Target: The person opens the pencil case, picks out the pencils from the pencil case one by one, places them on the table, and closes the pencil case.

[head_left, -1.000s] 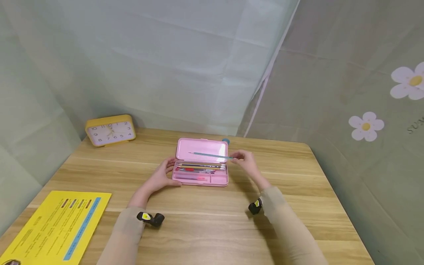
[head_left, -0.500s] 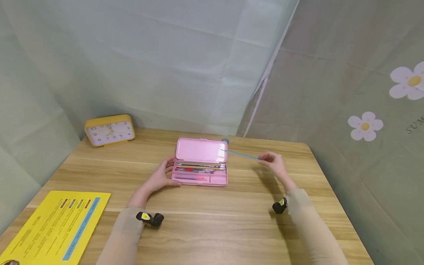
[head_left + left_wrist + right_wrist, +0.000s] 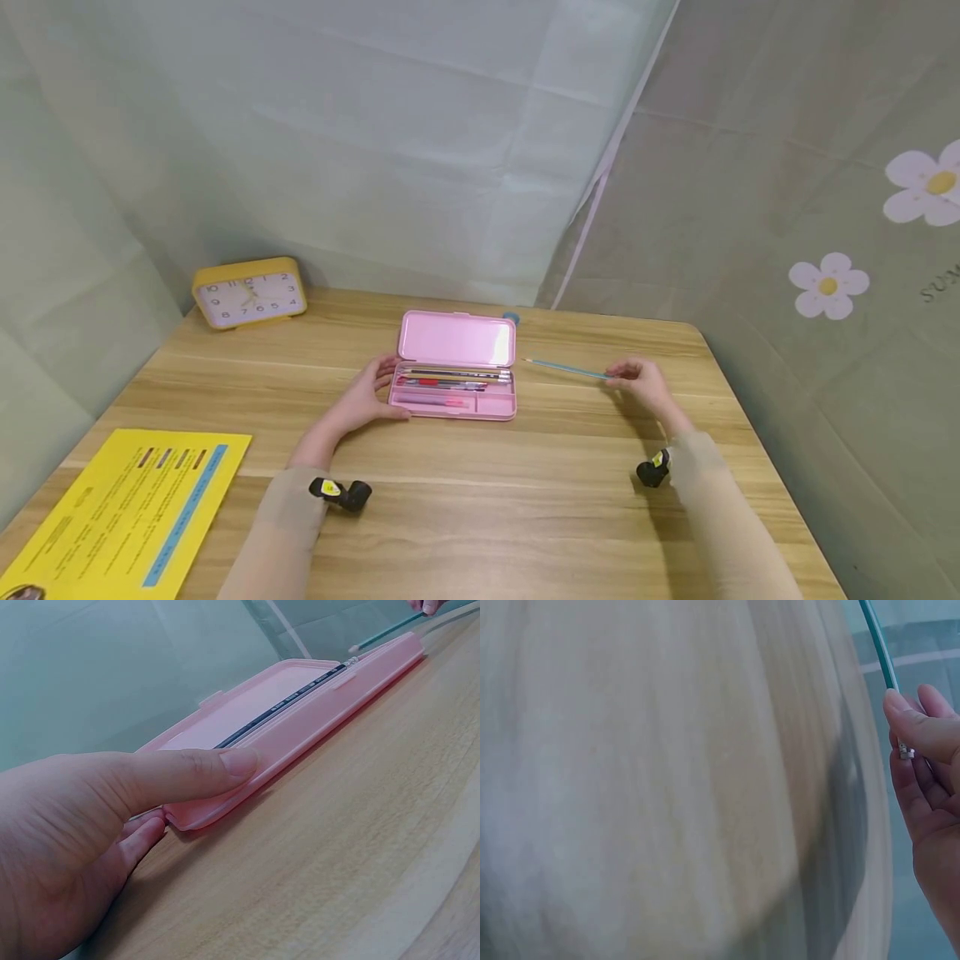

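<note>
A pink pencil case [image 3: 495,406] lies with its lid up at the middle of the table. Inside it are several pencils [image 3: 453,374], some red-marked pens [image 3: 442,384] and a pink-tipped pen [image 3: 435,402] in the front compartment. My left hand [image 3: 360,400] holds the case's left end; the thumb [image 3: 199,771] lies along its front side and the other fingers are around the end, partly hidden. To the right of the case, my right hand [image 3: 640,385] pinches a teal pencil [image 3: 566,367] near its metal-banded end [image 3: 905,751]. Its pointed end faces left, toward the case.
A yellow clock [image 3: 251,293] stands at the back left of the table. On the near left lies a yellow printed sheet or booklet [image 3: 127,508]. A small blue round object [image 3: 512,317] sits behind the case's lid. Curtains hang beyond the wooden table [image 3: 465,508].
My right hand has carried the teal pencil from over the case to the right, then slightly lower and nearer. The left hand and the case have stayed in place.
</note>
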Demonstrator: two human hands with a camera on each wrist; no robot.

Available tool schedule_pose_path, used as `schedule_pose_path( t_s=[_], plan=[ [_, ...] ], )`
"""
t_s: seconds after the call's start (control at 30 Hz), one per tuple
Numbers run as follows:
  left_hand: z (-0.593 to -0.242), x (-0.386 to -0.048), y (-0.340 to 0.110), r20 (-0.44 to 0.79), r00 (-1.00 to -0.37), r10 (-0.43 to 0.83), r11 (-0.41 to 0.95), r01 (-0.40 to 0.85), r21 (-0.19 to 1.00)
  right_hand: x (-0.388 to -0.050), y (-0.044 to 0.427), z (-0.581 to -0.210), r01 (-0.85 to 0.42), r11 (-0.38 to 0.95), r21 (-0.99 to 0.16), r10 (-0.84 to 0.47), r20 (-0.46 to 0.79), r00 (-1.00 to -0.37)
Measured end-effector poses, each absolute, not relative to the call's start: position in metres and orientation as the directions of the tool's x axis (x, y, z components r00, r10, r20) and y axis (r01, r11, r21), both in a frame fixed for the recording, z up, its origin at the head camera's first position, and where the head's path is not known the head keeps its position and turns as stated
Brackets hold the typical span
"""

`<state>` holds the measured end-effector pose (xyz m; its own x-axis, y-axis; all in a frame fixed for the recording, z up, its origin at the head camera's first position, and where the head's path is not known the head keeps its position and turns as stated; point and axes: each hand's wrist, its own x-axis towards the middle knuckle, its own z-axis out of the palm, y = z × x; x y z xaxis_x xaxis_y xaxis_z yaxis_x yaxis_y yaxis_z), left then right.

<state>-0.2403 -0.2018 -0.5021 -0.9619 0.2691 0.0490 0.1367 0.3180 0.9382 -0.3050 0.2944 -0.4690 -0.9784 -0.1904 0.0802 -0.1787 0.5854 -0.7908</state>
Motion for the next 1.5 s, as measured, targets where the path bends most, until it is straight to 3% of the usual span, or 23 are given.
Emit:
schedule_pose_path(
  t_s=[0.83, 1.17, 1.5],
  plan=[
    [-0.503, -0.242, -0.203, 0.044, -0.962, 0.268, 0.322, 0.133, 0.937, -0.316, 0.298, -0.474, -0.185, 0.694, -0.695, -0.227, 0.033, -0.973],
    [-0.505, -0.242, -0.203, 0.042, -0.964, 0.261, 0.342, 0.134, 0.930, -0.317, 0.298, -0.476, -0.215, 0.669, -0.712, -0.256, 0.050, -0.965],
    [-0.505, -0.241, -0.203, 0.042, -0.964, 0.264, 0.335, 0.132, 0.933, -0.310, 0.281, -0.463, -0.167, 0.691, -0.704, -0.164, 0.072, -0.984]
  ],
)
